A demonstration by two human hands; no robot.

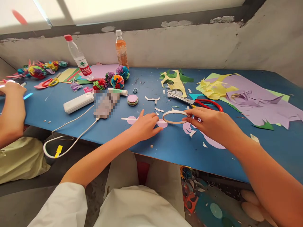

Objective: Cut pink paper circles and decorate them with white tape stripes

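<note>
Grey wall [201, 44] backs a blue tabletop [170, 149] scattered with white scraps [153, 100]. My right forearm [258, 164] slants in from the lower right corner, back of the hand upward, fingers turned toward the middle. My right grip [205, 119] pinches the right edge of a white ring [175, 122] between thumb and fingertips; whether the ring's underside touches the tabletop, I cannot tell. Lilac offcuts [188, 128] lie just below that grip, and red-handled scissors [194, 101] lie just behind it, blades toward the left.

My left arm [113, 147] reaches up from a white sleeve [68, 203], elbow bent outward, forearm angled toward the ring. My left grip [147, 126] is unclenched, palm down, fingers splayed, thumb pointing right. It lies across a white strip [126, 119], which shows on both sides of it, over two lilac discs [131, 122]. How firmly I press, I cannot tell.

Beyond my left grip sit a disc stack [133, 100] and a glue stick [121, 92], with paper flowers [117, 81] farther back. Off to the far left, another person's hand [14, 88] is over the tabletop.
</note>
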